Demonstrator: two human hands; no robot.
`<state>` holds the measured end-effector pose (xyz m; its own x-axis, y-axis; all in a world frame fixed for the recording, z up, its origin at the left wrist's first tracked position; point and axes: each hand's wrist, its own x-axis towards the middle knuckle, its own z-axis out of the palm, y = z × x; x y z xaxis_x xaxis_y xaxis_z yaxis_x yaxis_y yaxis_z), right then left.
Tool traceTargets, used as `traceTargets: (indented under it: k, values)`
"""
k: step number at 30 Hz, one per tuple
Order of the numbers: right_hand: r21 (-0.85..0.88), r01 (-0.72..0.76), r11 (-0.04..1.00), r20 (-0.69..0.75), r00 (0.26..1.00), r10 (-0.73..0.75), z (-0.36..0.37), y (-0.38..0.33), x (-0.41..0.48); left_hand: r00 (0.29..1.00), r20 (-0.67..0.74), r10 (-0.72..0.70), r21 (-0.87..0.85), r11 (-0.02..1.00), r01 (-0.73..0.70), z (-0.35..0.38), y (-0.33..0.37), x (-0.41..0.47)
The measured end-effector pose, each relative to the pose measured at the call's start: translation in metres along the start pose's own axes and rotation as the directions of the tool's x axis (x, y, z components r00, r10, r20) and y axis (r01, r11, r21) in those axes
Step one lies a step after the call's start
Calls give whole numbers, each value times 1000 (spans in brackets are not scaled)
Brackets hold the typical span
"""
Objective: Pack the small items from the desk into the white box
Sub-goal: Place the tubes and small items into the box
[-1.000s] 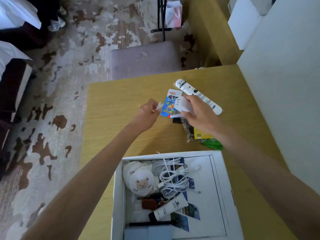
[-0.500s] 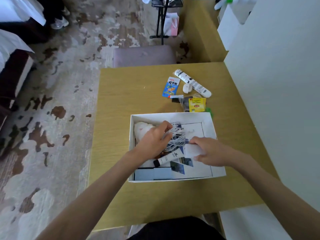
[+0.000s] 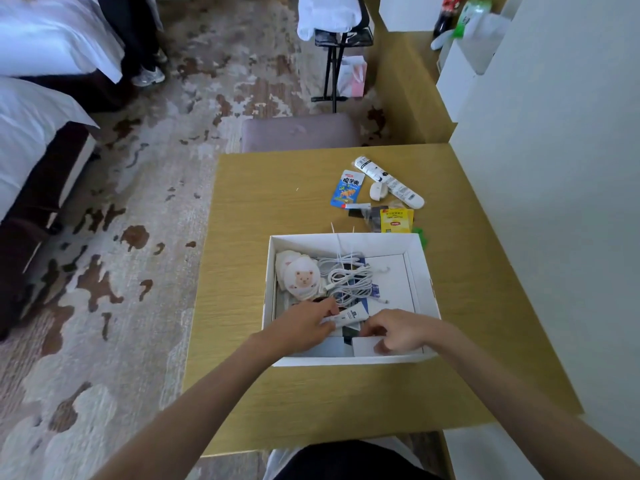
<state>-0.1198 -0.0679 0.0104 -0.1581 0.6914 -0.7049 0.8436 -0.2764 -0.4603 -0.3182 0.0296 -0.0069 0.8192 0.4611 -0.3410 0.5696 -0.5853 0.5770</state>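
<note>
The white box (image 3: pixel 346 238) stands open in the middle of the desk (image 3: pixel 277 188). Inside lie round bear-print pads (image 3: pixel 302 279), a coiled white cable (image 3: pixel 350 279) and a small white tube (image 3: pixel 350 315). My left hand (image 3: pixel 304 323) is in the box's near part, fingers pinched on the tube's left end. My right hand (image 3: pixel 398 330) presses a white block (image 3: pixel 363 346) into the near right corner. Beyond the box, on the desk, lie a blue snack packet (image 3: pixel 347 188), a long white tube (image 3: pixel 388 181), a small white capsule-shaped item (image 3: pixel 377 191) and a yellow tea bag (image 3: pixel 395 221).
A mauve stool (image 3: pixel 298 131) stands at the desk's far edge. The white wall (image 3: pixel 554 202) runs along the desk's right side. Beds (image 3: pixel 34 126) stand on the patterned carpet to the left. A folding stand (image 3: pixel 334 46) is further back.
Both hands came back from the loose items at the far side into the box. The right hand brought the white block to the near right corner; the left shifted from the cable to the small tube.
</note>
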Motion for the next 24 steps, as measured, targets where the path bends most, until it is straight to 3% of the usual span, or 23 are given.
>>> traceTargets:
  k: [11,17,20,24]
  values:
    - [72,7,997,-98,995,0,11,-11,16,996,62,-57,-32,998,59,3,-5,2]
    - [233,19,972,-158,987,19,7,-4,10,999,-32,-6,-112,994,2,-1,1,2]
    - [349,81,934,-288,957,25,4,0,7,993,-120,22,-73,997,-31,-4,6,6]
    - [398,82,914,-337,940,62,-1,3,5,977,-212,40,41,999,-32,-3,11,15]
